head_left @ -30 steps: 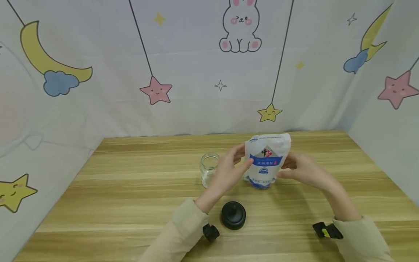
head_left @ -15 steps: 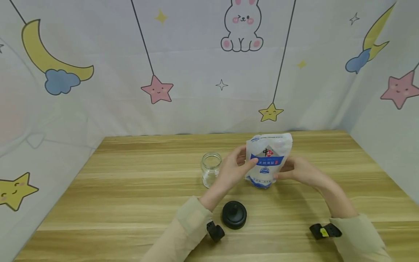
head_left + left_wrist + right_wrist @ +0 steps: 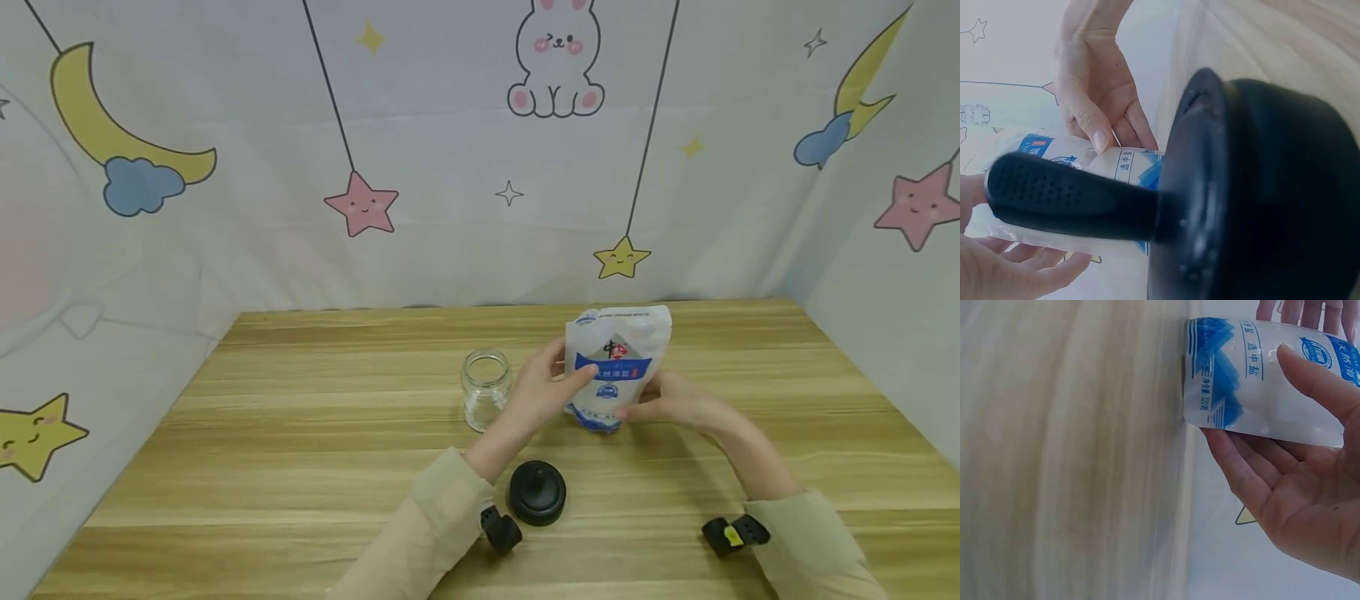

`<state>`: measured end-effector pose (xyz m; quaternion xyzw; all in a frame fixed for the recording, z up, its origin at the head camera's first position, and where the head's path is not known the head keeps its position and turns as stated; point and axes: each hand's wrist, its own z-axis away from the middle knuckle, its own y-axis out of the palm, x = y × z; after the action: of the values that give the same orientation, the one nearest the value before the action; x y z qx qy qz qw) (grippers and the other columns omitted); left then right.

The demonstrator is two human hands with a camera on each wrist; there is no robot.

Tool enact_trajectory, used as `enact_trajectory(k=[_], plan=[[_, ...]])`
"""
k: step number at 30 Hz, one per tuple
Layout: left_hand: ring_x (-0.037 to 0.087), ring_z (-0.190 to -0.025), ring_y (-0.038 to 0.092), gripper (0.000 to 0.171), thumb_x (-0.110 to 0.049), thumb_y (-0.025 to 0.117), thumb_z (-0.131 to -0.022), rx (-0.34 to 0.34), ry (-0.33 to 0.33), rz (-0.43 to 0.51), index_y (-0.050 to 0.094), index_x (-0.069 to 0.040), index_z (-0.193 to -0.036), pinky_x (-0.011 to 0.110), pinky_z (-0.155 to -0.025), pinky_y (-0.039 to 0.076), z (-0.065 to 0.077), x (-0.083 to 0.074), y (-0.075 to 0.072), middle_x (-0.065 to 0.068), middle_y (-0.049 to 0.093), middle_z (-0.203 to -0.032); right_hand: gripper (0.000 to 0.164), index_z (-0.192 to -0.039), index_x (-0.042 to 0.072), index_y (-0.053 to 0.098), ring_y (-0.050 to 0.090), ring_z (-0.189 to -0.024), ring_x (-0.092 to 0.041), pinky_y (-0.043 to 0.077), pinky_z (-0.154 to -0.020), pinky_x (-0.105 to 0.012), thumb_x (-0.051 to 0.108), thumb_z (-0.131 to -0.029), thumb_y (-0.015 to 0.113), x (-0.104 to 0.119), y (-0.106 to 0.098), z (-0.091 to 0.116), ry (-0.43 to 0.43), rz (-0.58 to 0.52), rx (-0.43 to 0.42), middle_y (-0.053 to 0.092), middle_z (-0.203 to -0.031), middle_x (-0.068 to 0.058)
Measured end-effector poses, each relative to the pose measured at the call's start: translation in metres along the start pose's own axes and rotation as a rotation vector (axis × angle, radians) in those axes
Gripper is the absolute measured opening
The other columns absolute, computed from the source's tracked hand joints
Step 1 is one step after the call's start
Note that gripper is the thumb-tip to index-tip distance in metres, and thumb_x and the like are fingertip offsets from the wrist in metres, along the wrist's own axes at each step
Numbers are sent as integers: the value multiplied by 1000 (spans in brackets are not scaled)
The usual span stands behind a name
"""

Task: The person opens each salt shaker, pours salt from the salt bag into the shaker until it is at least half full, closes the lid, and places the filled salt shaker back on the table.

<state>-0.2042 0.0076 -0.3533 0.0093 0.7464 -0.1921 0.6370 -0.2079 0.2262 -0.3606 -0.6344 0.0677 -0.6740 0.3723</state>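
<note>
A white and blue pouch of sea salt (image 3: pixel 618 343) stands upright on the table, its base at or very near the wood. My left hand (image 3: pixel 546 392) holds its left side, thumb across the front and fingers behind. At the lower right, my right hand (image 3: pixel 686 406) pinches the pouch, thumb on the front; in the right wrist view the fingers (image 3: pixel 1241 459) lie along the pouch's other side. An open glass jar (image 3: pixel 482 402) stands left of my left hand. The black knobbed lid (image 3: pixel 537 493) lies nearer me and fills much of the left wrist view.
The wood-grain table (image 3: pixel 300 467) runs back to a pale cloth backdrop (image 3: pixel 442 250) printed with stars, moons and a rabbit. Black wrist cameras (image 3: pixel 501 530) sit at both sleeve cuffs, the left one close to the lid.
My right hand has slid down the pouch, its thumb now lower and further left on the front. My left hand has shifted slightly right and down. Jar and lid stay put.
</note>
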Motion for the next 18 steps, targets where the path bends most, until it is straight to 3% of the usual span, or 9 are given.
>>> enact_trajectory(k=[11,18], plan=[[32,-125,55,49,-31,60,-95,57,-26,-33,48,-18,-140,44,-100,50,-1,0,2,10,56,-138,71,-140,-4,40,49,-127,-43,38,-105,-60,27,-85,73,-1,5,-3,19,-12,-1,52,-136,-27],[31,-126,55,51,-29,61,-94,62,-65,12,45,-20,-142,45,-102,48,-1,-1,2,11,55,-139,70,-139,-4,41,50,-126,-41,37,-106,-60,28,-85,73,0,6,-4,39,-26,4,53,-135,-27]])
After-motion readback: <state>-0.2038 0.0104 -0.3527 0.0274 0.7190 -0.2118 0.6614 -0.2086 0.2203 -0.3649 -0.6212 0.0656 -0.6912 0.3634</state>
